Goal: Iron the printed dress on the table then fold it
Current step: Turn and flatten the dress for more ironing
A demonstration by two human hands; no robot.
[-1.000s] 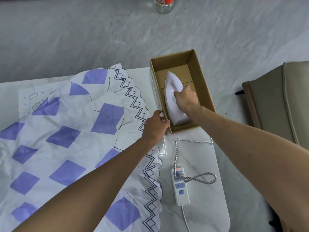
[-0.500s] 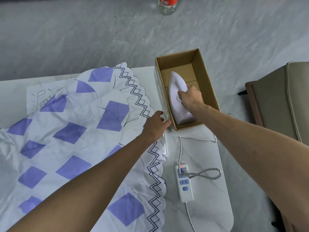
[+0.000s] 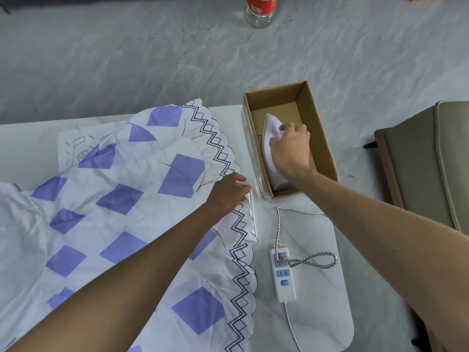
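The fingers (image 3: 294,130) of the right hand (image 3: 290,152) are curled down over the handle of the white iron (image 3: 271,128) and clamped on it, with the palm covering most of the body. The iron lies flat inside the open cardboard box (image 3: 322,143), its point directed away from the wrist. The step in hand appears to be lifting the iron out. To do this well, close the grip fully round the handle before any lift. Then raise the iron straight up until the soleplate is above the box walls close on either side of the knuckles, so that the box is not dragged along. The cord (image 3: 299,211) passes under the forearm to the power strip (image 3: 284,283), whose lamp glows red. Treat the soleplate as hot, and keep the cord slack and off the cloth. The left hand (image 3: 227,193), just beside the box on the thumb side of the right hand, rests with fingers relaxed and apart on the scalloped hem of the printed dress (image 3: 121,199). The dress lies spread and creased on the desk (image 3: 317,308) beyond that hand. The left hand should press the hem flat and avoid the iron's path.
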